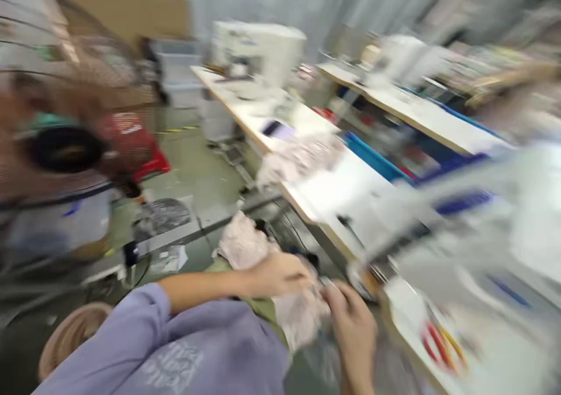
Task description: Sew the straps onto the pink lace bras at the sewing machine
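From where I watch, the left hand (pixel 283 273) has its fingers bent down on the pale pink cloth (pixel 302 319), holding it over the lap. The right hand (pixel 354 319) is just beside, fingers bent in narrow at the cloth's right edge; blur keeps me from telling whether they grip it. Under the grip I see green fabric (pixel 263 308) and, nearer the body, a lavender shirt (pixel 219 348). Right of the grip, red-and-yellow-handled scissors (pixel 442 342) lie on a white worktop. Farther ahead, a pale heap of fabric (pixel 302 158) rests on a white table (pixel 350 190). Well left stands a blurred fan (pixel 65 149); beyond the heap, a white sewing machine (pixel 263 50).
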`<act>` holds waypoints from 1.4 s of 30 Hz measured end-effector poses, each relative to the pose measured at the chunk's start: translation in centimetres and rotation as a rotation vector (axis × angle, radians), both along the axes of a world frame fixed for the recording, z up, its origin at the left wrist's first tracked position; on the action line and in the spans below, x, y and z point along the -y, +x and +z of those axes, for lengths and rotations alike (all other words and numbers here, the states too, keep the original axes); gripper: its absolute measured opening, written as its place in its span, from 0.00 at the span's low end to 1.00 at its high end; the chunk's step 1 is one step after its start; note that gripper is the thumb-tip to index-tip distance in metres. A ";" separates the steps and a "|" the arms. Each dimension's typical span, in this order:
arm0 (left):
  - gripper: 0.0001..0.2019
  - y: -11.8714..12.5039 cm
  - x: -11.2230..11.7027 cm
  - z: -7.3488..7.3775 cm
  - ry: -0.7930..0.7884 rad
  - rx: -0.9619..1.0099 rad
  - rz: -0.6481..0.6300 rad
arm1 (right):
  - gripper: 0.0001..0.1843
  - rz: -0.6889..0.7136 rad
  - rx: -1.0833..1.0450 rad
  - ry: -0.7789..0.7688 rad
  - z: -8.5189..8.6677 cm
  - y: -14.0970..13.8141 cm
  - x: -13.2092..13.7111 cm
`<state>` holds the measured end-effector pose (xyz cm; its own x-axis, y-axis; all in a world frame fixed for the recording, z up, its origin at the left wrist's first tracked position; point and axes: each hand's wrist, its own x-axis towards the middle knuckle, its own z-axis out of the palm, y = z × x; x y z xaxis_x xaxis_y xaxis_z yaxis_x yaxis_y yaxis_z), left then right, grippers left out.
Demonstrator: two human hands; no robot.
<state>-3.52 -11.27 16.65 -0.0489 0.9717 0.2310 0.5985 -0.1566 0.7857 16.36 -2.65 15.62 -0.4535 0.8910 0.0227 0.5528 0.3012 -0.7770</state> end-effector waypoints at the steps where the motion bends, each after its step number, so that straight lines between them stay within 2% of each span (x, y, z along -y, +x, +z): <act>1: 0.09 -0.1 -1.9 -0.2 0.026 0.027 -0.100 | 0.19 -0.057 -0.043 -0.027 -0.1 -0.2 -0.5; 2: 0.09 -0.4 -3.5 -0.2 0.051 0.047 -0.167 | 0.16 -0.057 -0.089 -0.043 -0.2 -0.6 -1.2; 4: 0.11 -1.1 -6.3 -0.1 0.089 0.051 -0.224 | 0.13 -0.101 -0.159 -0.053 -0.2 -0.8 -3.0; 6: 0.12 -0.9 -8.3 0.2 0.116 0.019 -0.287 | 0.12 -0.116 -0.188 -0.072 -0.1 0.0 -3.9; 10: 0.12 1.5 -10.1 0.3 0.137 -0.026 -0.392 | 0.10 -0.121 -0.190 -0.101 0.1 2.6 -3.4; 15: 0.11 3.2 -11.7 -0.7 0.110 -0.045 -0.468 | 0.08 -0.144 -0.172 -0.139 -0.2 4.5 -3.4; 19: 0.10 3.6 -12.6 -0.9 0.086 -0.045 -0.488 | 0.07 -0.143 -0.158 -0.166 -0.3 5.1 -3.9; 29: 0.08 3.2 -13.3 -1.3 0.027 -0.039 -0.511 | 0.07 0.023 -0.120 -0.181 0.0 5.3 -5.1; 32: 0.10 3.1 -13.6 -1.2 -0.056 -0.083 -0.519 | 0.07 0.058 -0.095 -0.166 0.3 5.3 -5.2; 36: 0.15 3.1 -14.4 -0.9 -0.162 -0.201 -0.663 | 0.07 0.070 -0.080 -0.176 0.7 5.5 -5.3; 38: 0.15 3.2 -14.6 -0.9 -0.145 -0.287 -0.705 | 0.06 0.056 -0.092 -0.199 0.6 5.5 -5.2; 42: 0.18 3.8 -14.2 -1.4 0.013 -0.408 -0.626 | 0.06 -0.046 -0.140 -0.146 0.1 5.5 -4.8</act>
